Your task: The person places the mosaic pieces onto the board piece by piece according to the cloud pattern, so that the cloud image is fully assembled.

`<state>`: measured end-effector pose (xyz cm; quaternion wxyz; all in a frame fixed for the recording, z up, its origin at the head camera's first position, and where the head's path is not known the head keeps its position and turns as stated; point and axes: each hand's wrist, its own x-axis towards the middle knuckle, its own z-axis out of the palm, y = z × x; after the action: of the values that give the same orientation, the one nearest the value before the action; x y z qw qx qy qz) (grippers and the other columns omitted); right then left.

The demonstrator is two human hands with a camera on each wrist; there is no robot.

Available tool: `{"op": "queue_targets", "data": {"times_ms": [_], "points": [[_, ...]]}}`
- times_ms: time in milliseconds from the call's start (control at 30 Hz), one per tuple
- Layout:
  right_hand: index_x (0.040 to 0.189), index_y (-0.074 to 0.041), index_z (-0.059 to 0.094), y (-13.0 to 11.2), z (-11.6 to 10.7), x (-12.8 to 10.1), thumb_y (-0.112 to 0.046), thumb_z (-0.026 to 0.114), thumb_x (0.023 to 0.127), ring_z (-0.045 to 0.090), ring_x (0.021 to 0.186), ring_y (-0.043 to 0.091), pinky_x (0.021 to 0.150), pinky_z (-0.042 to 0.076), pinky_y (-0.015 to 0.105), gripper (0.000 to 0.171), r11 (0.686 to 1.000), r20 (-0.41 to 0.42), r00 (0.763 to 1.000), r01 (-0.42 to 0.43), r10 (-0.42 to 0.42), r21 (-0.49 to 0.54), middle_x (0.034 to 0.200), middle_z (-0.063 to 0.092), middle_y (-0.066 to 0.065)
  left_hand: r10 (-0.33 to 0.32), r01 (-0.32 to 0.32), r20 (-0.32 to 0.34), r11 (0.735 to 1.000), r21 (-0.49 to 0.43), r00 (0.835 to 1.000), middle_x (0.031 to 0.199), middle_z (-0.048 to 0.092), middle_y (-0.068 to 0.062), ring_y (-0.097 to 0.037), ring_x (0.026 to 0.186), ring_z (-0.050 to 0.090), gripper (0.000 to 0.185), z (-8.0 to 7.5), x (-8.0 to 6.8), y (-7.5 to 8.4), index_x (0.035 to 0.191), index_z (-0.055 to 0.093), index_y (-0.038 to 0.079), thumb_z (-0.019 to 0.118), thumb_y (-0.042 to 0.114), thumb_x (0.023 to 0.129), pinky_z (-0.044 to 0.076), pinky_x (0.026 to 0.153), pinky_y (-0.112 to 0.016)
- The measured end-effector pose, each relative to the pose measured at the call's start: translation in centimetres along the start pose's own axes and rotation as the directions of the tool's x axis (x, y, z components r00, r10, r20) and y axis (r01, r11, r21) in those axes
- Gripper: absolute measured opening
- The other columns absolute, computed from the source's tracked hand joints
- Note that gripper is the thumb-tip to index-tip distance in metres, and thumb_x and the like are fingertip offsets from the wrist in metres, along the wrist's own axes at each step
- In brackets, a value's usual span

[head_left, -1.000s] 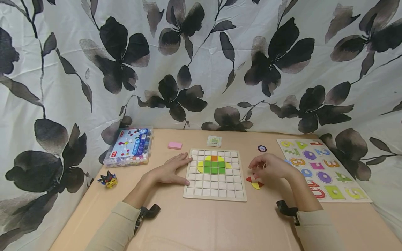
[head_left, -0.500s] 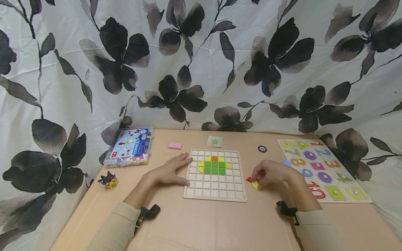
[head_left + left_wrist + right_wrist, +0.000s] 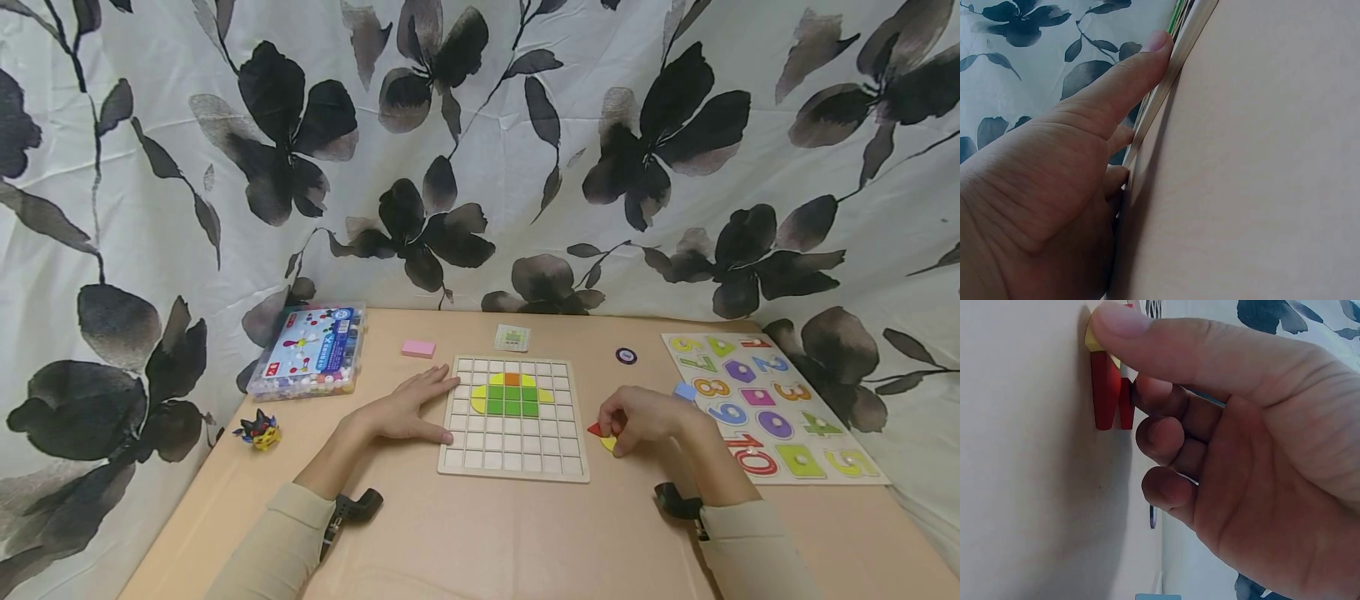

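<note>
My left hand [image 3: 408, 406] rests at the left edge of a white grid board [image 3: 510, 458]. Its fingers are spread, and the thumb lies along the edge in the left wrist view. Green tiles [image 3: 512, 407], yellow tiles [image 3: 478, 398] and an orange tile [image 3: 512, 378] form a shape on the board. Right of the board, my right hand [image 3: 648, 415] pinches a rounded yellow block [image 3: 607, 442] between thumb and index finger, low at the table. A red triangular block [image 3: 594, 429] lies beside it; the right wrist view shows two red blocks [image 3: 1104, 394] there, close to the curled fingers.
Behind the board lie a small pattern card [image 3: 512, 337], a pink block [image 3: 417, 347] and a dark round disc [image 3: 626, 356]. A bead box [image 3: 307, 350] and a figurine [image 3: 258, 430] stand left. A number puzzle board [image 3: 780, 408] and a blue block [image 3: 685, 390] are right.
My right hand has come down onto the yellow block from just above the pieces, and its fingers now cover part of them. My left hand and the board have stayed put.
</note>
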<state>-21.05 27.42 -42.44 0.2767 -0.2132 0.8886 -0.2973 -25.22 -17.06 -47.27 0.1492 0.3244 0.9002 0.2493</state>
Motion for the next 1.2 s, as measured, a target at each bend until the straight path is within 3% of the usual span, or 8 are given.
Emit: {"op": "queue_targets", "data": {"times_ms": [433,933,1100,1200], "points": [[0.084,-0.011,0.071,-0.8,0.3,0.2,0.005,0.087,0.076,0.057,0.083,0.018,0.068,0.048,0.027,0.024,0.999,-0.006,1.000,-0.018,0.018,-0.036,0.081,0.063,0.002,0.006,-0.006,-0.003,1.000,0.001,1.000,0.176,0.008,-0.011,-0.032,0.163,0.004,0.103,-0.1,0.0,0.1,0.166,0.030,0.022,0.077,0.065,0.084,0.005,0.132,-0.057],[0.085,-0.013,0.072,-1.2,0.5,0.2,0.010,0.084,0.075,0.057,0.078,0.017,0.066,0.046,0.027,0.028,0.998,-0.015,0.999,-0.041,0.040,-0.053,0.079,0.063,0.000,-0.004,0.004,0.000,1.000,-0.001,1.000,0.177,0.007,-0.009,-0.031,0.164,0.003,0.103,0.0,0.0,0.0,0.166,0.030,0.023,0.077,0.065,0.084,0.005,0.131,-0.057],[0.084,-0.013,0.074,-1.2,0.4,0.2,0.008,0.083,0.078,0.058,0.078,0.015,0.067,0.047,0.026,0.024,0.999,-0.019,1.000,-0.002,0.001,-0.053,0.081,0.066,-0.001,-0.008,0.008,0.000,1.000,0.002,1.000,0.177,0.008,-0.008,-0.030,0.164,0.003,0.103,0.0,0.0,0.0,0.166,0.030,0.025,0.077,0.066,0.083,0.005,0.132,-0.057],[0.086,-0.011,0.075,-1.1,0.3,0.2,0.005,0.080,0.084,0.060,0.075,0.017,0.066,0.054,0.026,0.017,0.999,-0.029,0.999,0.034,-0.034,-0.003,0.083,0.070,0.003,-0.008,0.008,0.000,1.000,0.004,1.000,0.177,0.008,-0.009,-0.030,0.164,0.004,0.104,0.0,0.0,0.0,0.166,0.030,0.024,0.076,0.067,0.084,0.005,0.132,-0.056]]}}
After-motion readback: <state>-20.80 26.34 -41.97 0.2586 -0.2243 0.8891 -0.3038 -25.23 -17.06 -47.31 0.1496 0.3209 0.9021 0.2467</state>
